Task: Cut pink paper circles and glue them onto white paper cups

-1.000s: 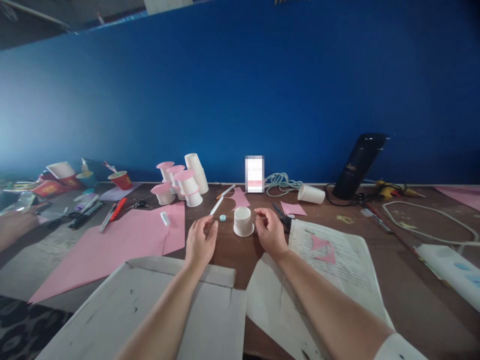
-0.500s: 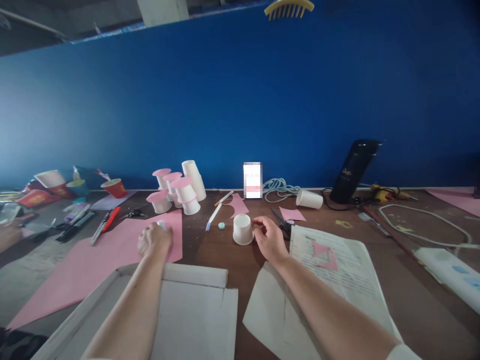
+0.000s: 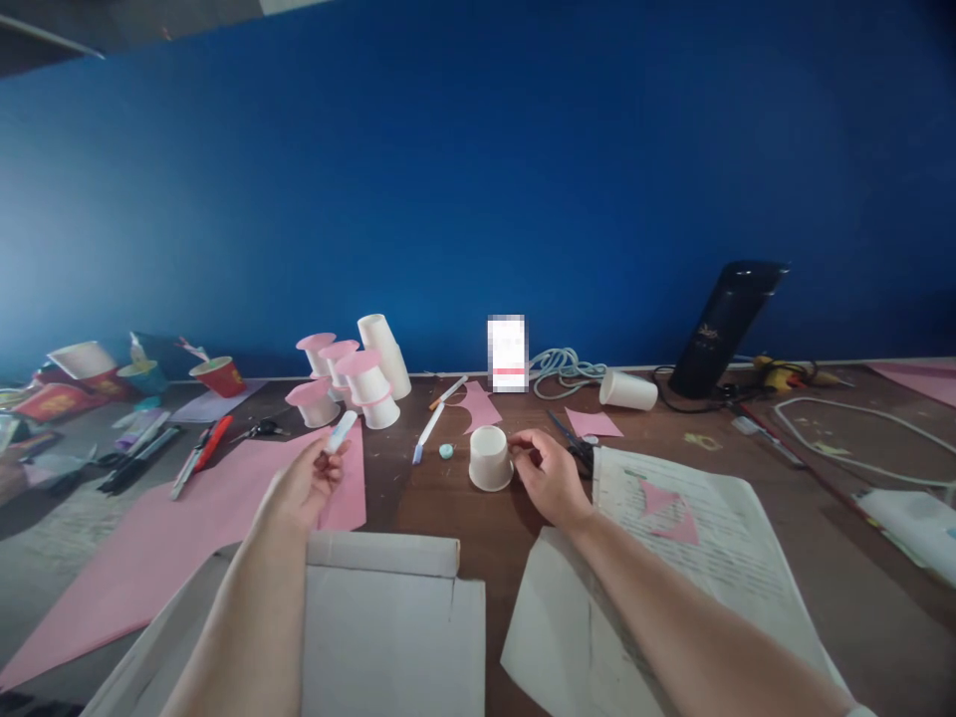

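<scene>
A white paper cup (image 3: 491, 460) stands upside down on the brown table between my hands. My right hand (image 3: 551, 478) is at its right side, fingers curled and fingertips against the cup wall. My left hand (image 3: 306, 483) is closed round a small pale tube (image 3: 342, 431), which sticks up from the fingers above a pink paper sheet (image 3: 224, 488). A small teal cap (image 3: 446, 451) lies left of the cup. Behind the left hand stand several white cups with pink paper discs (image 3: 362, 376), some stacked.
Nested white cups (image 3: 384, 354) lean near the blue partition (image 3: 448, 199). Scissors (image 3: 579, 450), printed paper (image 3: 717, 498) and a cup on its side (image 3: 628, 390) lie to the right, before a black flask (image 3: 721, 334). A cardboard piece (image 3: 392, 637) is in front. Another person's hand (image 3: 11, 473) shows far left.
My left hand has lifted and turned, bringing the tube into clearer view. My right hand stays beside the upturned cup. The whole view has shifted slightly.
</scene>
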The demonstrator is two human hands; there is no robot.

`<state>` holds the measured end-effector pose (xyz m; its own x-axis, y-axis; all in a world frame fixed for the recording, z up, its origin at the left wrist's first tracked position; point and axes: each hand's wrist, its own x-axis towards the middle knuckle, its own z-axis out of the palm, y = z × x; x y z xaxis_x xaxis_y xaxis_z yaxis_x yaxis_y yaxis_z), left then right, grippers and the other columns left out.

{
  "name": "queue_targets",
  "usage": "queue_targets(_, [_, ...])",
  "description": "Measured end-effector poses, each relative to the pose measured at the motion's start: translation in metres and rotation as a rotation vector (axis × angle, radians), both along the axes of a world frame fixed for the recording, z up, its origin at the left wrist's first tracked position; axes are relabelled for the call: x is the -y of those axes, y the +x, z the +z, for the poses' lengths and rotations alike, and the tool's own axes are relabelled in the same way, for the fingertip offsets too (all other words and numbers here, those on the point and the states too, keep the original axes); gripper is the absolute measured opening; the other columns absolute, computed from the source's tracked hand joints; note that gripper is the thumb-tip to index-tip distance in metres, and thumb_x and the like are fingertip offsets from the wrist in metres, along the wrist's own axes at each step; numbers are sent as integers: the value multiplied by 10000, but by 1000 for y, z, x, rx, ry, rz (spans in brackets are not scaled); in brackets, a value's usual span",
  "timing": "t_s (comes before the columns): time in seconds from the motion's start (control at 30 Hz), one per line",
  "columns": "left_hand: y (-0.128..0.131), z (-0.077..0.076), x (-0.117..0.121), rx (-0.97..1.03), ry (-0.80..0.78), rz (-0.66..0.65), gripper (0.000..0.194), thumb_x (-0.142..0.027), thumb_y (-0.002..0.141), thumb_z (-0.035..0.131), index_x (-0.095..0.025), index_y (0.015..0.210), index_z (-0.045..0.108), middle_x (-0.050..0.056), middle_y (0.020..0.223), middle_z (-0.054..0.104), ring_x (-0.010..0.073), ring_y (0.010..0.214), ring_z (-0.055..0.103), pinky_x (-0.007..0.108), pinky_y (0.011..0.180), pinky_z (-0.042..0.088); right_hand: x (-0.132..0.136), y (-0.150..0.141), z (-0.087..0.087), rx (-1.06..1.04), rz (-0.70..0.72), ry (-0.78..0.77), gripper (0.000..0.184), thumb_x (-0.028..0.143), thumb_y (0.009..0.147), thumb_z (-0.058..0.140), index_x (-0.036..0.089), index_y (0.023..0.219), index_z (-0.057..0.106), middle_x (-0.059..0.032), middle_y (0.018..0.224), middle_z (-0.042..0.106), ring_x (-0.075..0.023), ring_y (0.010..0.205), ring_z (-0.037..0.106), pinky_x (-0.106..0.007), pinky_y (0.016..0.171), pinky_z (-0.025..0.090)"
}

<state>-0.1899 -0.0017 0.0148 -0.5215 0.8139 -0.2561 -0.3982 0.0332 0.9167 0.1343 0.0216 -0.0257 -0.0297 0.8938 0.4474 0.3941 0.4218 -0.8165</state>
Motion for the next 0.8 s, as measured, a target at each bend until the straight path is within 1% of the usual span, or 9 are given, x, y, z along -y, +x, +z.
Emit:
queue_targets(0.03, [2,5,2,69,42,-53,105,-107,796,573,-112,889,622,66,747,652,40,487,475,127,431,391,0,0,0,-1,2,-4,168,257,836,521,208,913,662,-48,927,709,-196,825,650,-311,758,500])
queue_targets(0.13, [7,14,6,140,66,-105,139,-66,832,540,-84,918,647,90,783,666,45,513,520,123,447,439,1,1,-1,-1,4,-26,174,258,839,526,205,932,663,-49,931,710,-190,799,648,-311,748,499])
queue_targets(0.27, [8,13,7,97,85,-209,163,-96,861,545,-74,947,682,122,908,691,83,632,604,169,556,538,2,-1,-2,7,2,-47,173,252,837,525,207,927,665,-47,923,710,-188,763,643,-311,726,496])
queue_targets(0.33, [6,9,6,46,104,-222,160,-114,854,572,-81,953,694,127,953,698,95,685,626,181,601,554,2,-1,-1,5,9,-57,175,252,836,522,207,926,665,-48,922,710,-188,749,642,-309,710,496])
queue_targets(0.4, [3,3,3,-8,108,-183,143,-136,835,615,-90,939,702,125,964,705,97,712,635,178,629,553,3,-1,-1,5,13,-63,175,254,836,522,206,926,665,-48,921,710,-187,745,642,-307,707,495])
queue_targets(0.53, [2,-7,-1,-135,47,-137,172,-196,759,722,-118,912,714,98,933,715,86,703,629,161,628,535,4,-1,2,21,1,-70,174,260,836,527,204,922,668,-46,922,711,-183,746,638,-308,720,492])
queue_targets(0.63, [13,-8,-5,-261,-11,-217,232,-250,684,787,-124,864,710,67,844,706,92,675,624,172,614,528,4,-1,4,37,-6,-78,174,265,836,530,207,921,670,-41,918,713,-181,739,636,-308,717,489])
queue_targets(0.73, [32,-5,-16,-410,-91,-323,278,-271,640,803,-110,842,702,70,806,697,140,694,647,250,652,559,2,0,4,47,-5,-69,169,265,838,526,207,907,669,-40,910,714,-183,745,635,-308,721,484])
queue_targets(0.8, [45,-4,-27,-514,-131,-339,250,-274,648,783,-97,802,698,80,776,695,163,671,650,287,635,562,0,0,4,52,-7,-60,163,262,837,525,205,895,666,-39,893,712,-182,734,630,-308,720,481])
